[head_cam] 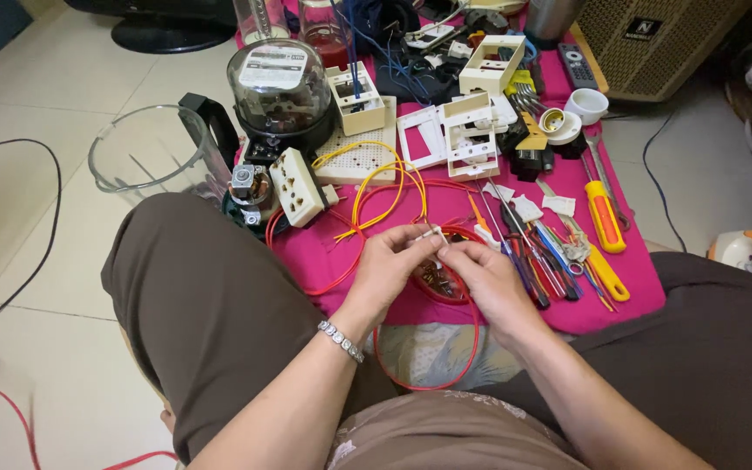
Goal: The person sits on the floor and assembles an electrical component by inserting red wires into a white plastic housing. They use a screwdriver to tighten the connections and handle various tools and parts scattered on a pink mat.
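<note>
My left hand [389, 261] and my right hand [480, 274] meet over a pink cloth [515, 300], fingertips pinched together on a small white piece [432, 233] at the end of a wire. A red wire [471, 348] loops down from under my hands toward my lap. Yellow wires [384, 178] curl just beyond my left hand. A small round dish with dark bits [435, 280] lies partly hidden beneath my hands. A silver bracelet [341, 341] circles my left wrist.
On the cloth lie screwdrivers [606, 218], white switch plates [445, 135], a cream socket block [299, 187] and a perforated board [358, 161]. A domed electric meter [280, 87] and clear blender jug [154, 157] stand left. A speaker [654, 39] sits at the back right. Cables cross the tiled floor [10, 226].
</note>
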